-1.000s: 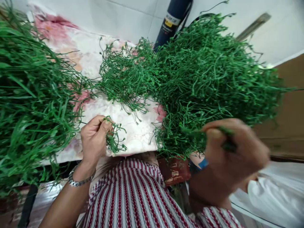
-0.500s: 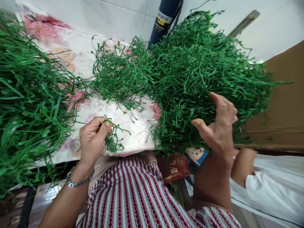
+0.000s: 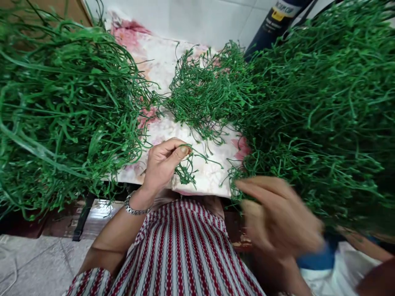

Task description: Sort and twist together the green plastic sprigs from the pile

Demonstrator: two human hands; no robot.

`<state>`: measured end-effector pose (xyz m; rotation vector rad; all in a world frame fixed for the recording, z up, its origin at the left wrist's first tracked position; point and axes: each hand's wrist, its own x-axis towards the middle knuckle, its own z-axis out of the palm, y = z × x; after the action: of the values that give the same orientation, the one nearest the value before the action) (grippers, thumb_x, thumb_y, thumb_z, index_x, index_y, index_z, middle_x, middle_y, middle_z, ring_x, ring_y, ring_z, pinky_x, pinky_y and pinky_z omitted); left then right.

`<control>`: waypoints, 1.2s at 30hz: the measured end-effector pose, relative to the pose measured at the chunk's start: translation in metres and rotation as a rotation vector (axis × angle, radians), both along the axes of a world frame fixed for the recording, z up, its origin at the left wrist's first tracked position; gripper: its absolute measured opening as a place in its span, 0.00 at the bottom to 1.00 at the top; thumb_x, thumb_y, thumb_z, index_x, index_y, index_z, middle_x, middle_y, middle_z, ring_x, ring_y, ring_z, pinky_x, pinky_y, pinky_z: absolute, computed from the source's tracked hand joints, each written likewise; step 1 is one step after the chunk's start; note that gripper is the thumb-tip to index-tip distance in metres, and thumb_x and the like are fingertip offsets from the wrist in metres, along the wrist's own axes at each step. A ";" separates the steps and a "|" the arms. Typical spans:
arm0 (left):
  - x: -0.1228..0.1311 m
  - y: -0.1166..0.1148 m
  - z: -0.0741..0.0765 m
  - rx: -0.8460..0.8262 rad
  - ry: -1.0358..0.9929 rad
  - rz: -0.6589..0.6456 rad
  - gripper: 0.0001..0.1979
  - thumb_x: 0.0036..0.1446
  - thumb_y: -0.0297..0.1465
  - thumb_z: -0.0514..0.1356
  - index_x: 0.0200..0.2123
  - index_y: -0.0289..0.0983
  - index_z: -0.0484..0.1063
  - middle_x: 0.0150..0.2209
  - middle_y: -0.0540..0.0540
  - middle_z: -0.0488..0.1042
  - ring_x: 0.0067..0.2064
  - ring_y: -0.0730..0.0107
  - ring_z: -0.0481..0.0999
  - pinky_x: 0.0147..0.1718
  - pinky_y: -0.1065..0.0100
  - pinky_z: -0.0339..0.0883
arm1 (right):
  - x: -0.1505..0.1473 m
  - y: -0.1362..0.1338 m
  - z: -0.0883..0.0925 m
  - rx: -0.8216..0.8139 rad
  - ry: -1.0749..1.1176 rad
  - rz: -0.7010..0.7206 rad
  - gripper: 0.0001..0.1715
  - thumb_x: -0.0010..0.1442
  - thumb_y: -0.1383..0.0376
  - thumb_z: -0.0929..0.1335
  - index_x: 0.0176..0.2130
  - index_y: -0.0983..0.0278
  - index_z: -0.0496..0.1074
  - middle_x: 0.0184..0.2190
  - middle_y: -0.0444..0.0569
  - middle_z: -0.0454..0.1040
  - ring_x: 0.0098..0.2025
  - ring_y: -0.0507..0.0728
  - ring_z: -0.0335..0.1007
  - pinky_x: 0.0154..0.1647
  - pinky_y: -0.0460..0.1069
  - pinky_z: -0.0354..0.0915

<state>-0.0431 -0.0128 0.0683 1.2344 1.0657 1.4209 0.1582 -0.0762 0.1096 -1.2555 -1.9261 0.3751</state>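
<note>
My left hand, with a metal watch on its wrist, pinches thin green stems between thumb and forefinger, just above the floral cloth. A small cluster of stems shows beneath its fingertips. My right hand is smeared by motion near the table's front edge, at the lower right. Its thumb and fingers are apart and nothing shows between them. A small heap of green stems lies behind my left hand. The large right heap is beside my right hand.
Another large green heap covers the left side. A dark blue vacuum cup stands at the back against the white tiled wall. At the lower right, part of another person in white and blue clothing shows.
The view has turned to the left, so things appear further right. My right hand has come down from the right heap toward the front edge. My left hand still pinches stems.
</note>
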 end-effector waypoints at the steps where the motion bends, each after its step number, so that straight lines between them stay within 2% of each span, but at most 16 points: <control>1: 0.001 0.001 0.001 0.026 -0.003 -0.001 0.09 0.51 0.36 0.61 0.25 0.36 0.74 0.26 0.49 0.71 0.30 0.73 0.69 0.30 0.70 0.62 | -0.014 0.005 -0.004 0.022 -0.072 0.065 0.22 0.52 0.67 0.68 0.48 0.56 0.68 0.38 0.49 0.73 0.39 0.60 0.68 0.39 0.57 0.66; 2: 0.001 0.001 0.001 0.054 -0.009 0.000 0.08 0.52 0.35 0.61 0.26 0.37 0.74 0.27 0.48 0.72 0.32 0.73 0.70 0.32 0.70 0.63 | -0.027 0.011 -0.009 0.020 -0.118 0.126 0.21 0.53 0.67 0.67 0.49 0.60 0.67 0.38 0.51 0.73 0.40 0.59 0.68 0.41 0.56 0.66; 5: 0.002 0.002 0.000 0.109 -0.028 -0.016 0.05 0.52 0.32 0.60 0.27 0.38 0.75 0.31 0.48 0.73 0.36 0.72 0.71 0.37 0.69 0.65 | -0.054 0.032 -0.022 -0.047 -0.138 0.195 0.18 0.55 0.63 0.67 0.46 0.67 0.69 0.39 0.55 0.72 0.44 0.60 0.65 0.45 0.55 0.64; 7: 0.001 0.002 -0.001 0.121 -0.023 -0.050 0.04 0.52 0.31 0.60 0.29 0.38 0.76 0.32 0.47 0.73 0.37 0.71 0.72 0.39 0.68 0.66 | -0.062 0.043 -0.029 -0.104 -0.099 0.235 0.10 0.58 0.65 0.64 0.39 0.67 0.71 0.35 0.53 0.72 0.41 0.58 0.65 0.43 0.53 0.63; 9: -0.002 0.000 -0.001 0.130 0.004 -0.075 0.05 0.52 0.30 0.61 0.33 0.38 0.76 0.35 0.46 0.74 0.40 0.69 0.73 0.42 0.66 0.66 | -0.064 0.048 -0.034 -0.178 -0.018 0.240 0.07 0.59 0.68 0.62 0.33 0.65 0.70 0.30 0.49 0.70 0.35 0.54 0.65 0.39 0.51 0.62; 12: -0.007 -0.008 0.003 0.181 0.046 0.023 0.11 0.53 0.31 0.60 0.41 0.39 0.74 0.41 0.44 0.74 0.45 0.66 0.72 0.47 0.63 0.64 | -0.060 0.049 -0.038 -0.281 0.089 0.214 0.07 0.59 0.68 0.62 0.31 0.64 0.67 0.26 0.45 0.66 0.30 0.52 0.62 0.34 0.48 0.60; 14: -0.009 -0.017 0.008 0.241 0.122 0.176 0.11 0.54 0.31 0.59 0.42 0.39 0.73 0.40 0.45 0.74 0.44 0.66 0.72 0.45 0.63 0.65 | -0.057 0.047 -0.039 -0.300 0.148 0.207 0.06 0.60 0.67 0.62 0.32 0.64 0.66 0.27 0.45 0.66 0.31 0.52 0.62 0.34 0.48 0.59; 16: -0.009 -0.025 0.011 0.267 0.263 0.250 0.08 0.54 0.29 0.58 0.38 0.38 0.73 0.35 0.47 0.74 0.39 0.69 0.71 0.39 0.66 0.65 | -0.056 0.046 -0.040 -0.297 0.209 0.205 0.05 0.60 0.67 0.62 0.32 0.64 0.66 0.28 0.45 0.67 0.33 0.52 0.63 0.35 0.48 0.59; 19: -0.005 -0.033 0.012 0.176 0.469 0.131 0.03 0.53 0.28 0.58 0.31 0.36 0.72 0.28 0.49 0.71 0.31 0.73 0.68 0.31 0.70 0.62 | -0.056 0.045 -0.041 -0.279 0.254 0.207 0.04 0.60 0.67 0.62 0.32 0.64 0.66 0.28 0.45 0.66 0.32 0.51 0.63 0.35 0.47 0.59; 21: -0.002 -0.034 0.009 0.106 0.493 0.071 0.02 0.52 0.27 0.59 0.27 0.35 0.69 0.26 0.51 0.68 0.29 0.75 0.65 0.29 0.71 0.59 | -0.057 0.045 -0.043 -0.262 0.254 0.220 0.04 0.60 0.68 0.63 0.32 0.64 0.66 0.28 0.44 0.66 0.32 0.51 0.62 0.35 0.47 0.59; 25: -0.003 -0.030 -0.002 0.007 0.260 0.055 0.07 0.50 0.27 0.61 0.22 0.35 0.66 0.22 0.52 0.66 0.27 0.76 0.64 0.27 0.72 0.58 | -0.055 0.046 -0.046 -0.261 0.262 0.224 0.05 0.60 0.67 0.62 0.32 0.64 0.65 0.28 0.44 0.65 0.32 0.51 0.63 0.34 0.47 0.59; 30: -0.013 -0.026 -0.007 -0.132 -0.143 0.112 0.07 0.47 0.30 0.64 0.23 0.36 0.67 0.22 0.52 0.70 0.26 0.74 0.69 0.26 0.72 0.61 | -0.047 0.050 -0.049 -0.258 0.350 0.084 0.07 0.61 0.64 0.61 0.33 0.64 0.65 0.27 0.44 0.65 0.30 0.50 0.63 0.32 0.46 0.59; 36: -0.022 -0.025 -0.002 -0.081 -0.224 0.111 0.05 0.47 0.27 0.64 0.24 0.36 0.69 0.21 0.53 0.70 0.25 0.73 0.71 0.28 0.70 0.65 | -0.041 0.057 -0.049 -0.141 0.252 -0.056 0.08 0.61 0.63 0.62 0.32 0.64 0.66 0.27 0.45 0.65 0.29 0.51 0.63 0.30 0.47 0.59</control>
<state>-0.0649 -0.0379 0.0667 0.9456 1.0389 1.5449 0.1177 -0.0188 0.0607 -1.2824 -1.6711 0.6187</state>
